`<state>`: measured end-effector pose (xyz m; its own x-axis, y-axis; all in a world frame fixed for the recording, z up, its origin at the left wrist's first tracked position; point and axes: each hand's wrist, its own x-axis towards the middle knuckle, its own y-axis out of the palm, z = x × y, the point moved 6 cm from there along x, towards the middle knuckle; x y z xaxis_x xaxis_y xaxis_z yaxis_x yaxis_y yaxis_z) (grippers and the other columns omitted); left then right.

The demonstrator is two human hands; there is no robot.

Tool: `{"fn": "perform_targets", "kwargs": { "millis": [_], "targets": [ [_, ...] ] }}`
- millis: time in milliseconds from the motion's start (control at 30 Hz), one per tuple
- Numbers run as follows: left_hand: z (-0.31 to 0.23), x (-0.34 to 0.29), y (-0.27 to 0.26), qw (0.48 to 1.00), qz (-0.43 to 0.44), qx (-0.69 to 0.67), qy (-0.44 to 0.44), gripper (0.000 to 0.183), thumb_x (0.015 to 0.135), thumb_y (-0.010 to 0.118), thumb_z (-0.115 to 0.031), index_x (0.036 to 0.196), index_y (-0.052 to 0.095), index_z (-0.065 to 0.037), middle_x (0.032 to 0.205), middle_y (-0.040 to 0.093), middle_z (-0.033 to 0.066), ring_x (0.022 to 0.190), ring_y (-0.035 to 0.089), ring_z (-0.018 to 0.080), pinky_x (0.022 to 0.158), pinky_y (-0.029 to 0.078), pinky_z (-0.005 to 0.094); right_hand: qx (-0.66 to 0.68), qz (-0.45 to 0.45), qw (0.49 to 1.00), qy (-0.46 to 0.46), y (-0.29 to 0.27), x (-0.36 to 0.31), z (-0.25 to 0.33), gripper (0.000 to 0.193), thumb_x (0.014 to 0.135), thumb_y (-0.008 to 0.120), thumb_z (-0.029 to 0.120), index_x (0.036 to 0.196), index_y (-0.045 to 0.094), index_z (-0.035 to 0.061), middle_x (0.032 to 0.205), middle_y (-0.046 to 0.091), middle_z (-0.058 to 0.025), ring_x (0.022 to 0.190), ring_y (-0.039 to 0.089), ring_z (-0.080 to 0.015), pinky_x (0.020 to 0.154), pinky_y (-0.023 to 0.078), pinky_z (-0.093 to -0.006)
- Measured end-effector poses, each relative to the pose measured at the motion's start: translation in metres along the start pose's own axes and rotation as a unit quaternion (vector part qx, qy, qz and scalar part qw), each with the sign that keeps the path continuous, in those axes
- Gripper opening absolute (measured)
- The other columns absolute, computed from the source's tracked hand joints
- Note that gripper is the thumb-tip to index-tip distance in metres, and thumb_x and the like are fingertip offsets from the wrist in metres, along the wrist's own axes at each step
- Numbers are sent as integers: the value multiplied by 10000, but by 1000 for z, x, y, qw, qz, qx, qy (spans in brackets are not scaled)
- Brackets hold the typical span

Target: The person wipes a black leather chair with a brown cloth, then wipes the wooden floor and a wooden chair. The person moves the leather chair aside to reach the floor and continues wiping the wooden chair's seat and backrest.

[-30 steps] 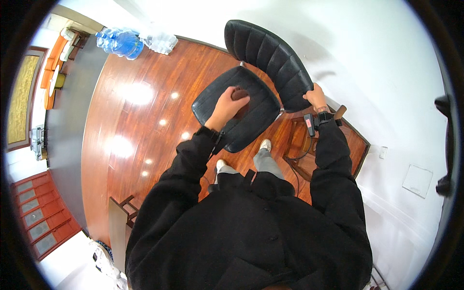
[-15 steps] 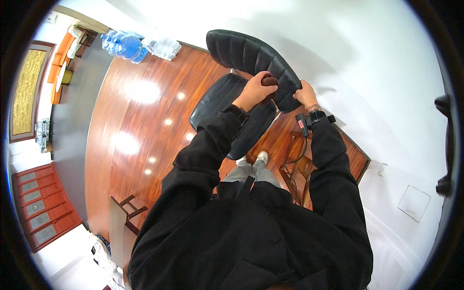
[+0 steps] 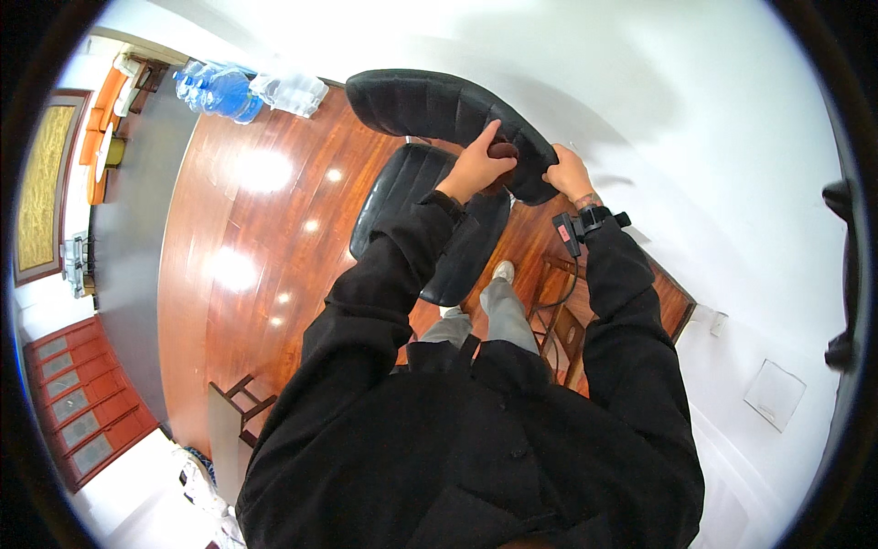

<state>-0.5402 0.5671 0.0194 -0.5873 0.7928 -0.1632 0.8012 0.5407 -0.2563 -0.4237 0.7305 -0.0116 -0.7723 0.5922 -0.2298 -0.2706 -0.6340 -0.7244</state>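
Note:
A black padded chair with a ribbed backrest (image 3: pixel 412 101) and a matching seat (image 3: pixel 393 183) stands in front of me, its back close to the white wall. My left hand (image 3: pixel 476 166) holds a dark brown rounded pad (image 3: pixel 502 154) against or just over the right part of the backrest; its exact kind is unclear. The index finger stretches up along the backrest while the other fingers are partly hidden. My right hand (image 3: pixel 569 174) grips the right end of the backrest, thumb on the front and fingers behind it.
Blue water bottles (image 3: pixel 219 91) and clear-wrapped bottles (image 3: pixel 291 93) stand along the wall at the far left. A brown wooden stool or chair (image 3: pixel 569 339) is by my right leg. A table edge (image 3: pixel 227 425) lies lower left. White wall (image 3: pixel 713 192) rises on the right.
The backrest and seat appear shifted a little left, with both hands. My left index finger has straightened along the backrest. My feet have changed position, one now farther forward.

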Motion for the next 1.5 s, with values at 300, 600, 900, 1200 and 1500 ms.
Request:
{"fn": "perform_targets", "kwargs": {
  "millis": [300,600,900,1200,1500],
  "targets": [
    [33,68,37,996,30,-44,-74,935,852,673,-67,1544,46,-99,1300,546,141,1124,562,222,959,447,322,36,-20,999,1,-31,28,-27,331,693,568,91,1004,681,70,920,667,-233,916,626,-422,802,500,-467],
    [27,121,87,990,36,-122,-67,832,889,643,-63,1541,131,-119,1583,140,133,1372,323,221,1091,319,307,37,-42,997,59,-73,42,-73,328,662,617,70,985,674,68,909,679,-206,888,638,-407,781,508,-447],
    [23,149,70,992,125,-29,-6,814,880,659,-82,1539,184,-134,1396,478,143,1237,487,232,1012,410,338,58,-137,988,46,-69,51,-76,415,697,560,47,1093,671,96,972,676,-211,946,634,-399,834,502,-433],
    [29,134,28,982,148,104,60,771,833,703,-166,1492,305,-112,1502,300,211,1283,455,309,1048,380,342,-30,-202,978,48,-66,57,-85,535,583,691,6,1112,666,83,1010,677,-208,988,638,-380,860,498,-396],
    [54,52,-42,990,140,7,-17,634,838,674,-120,1425,434,-95,1245,589,128,1134,565,225,987,427,328,-29,-195,976,94,-71,74,-92,501,676,557,15,1166,648,69,1061,667,-226,1021,628,-384,907,483,-402]
  ]
}}
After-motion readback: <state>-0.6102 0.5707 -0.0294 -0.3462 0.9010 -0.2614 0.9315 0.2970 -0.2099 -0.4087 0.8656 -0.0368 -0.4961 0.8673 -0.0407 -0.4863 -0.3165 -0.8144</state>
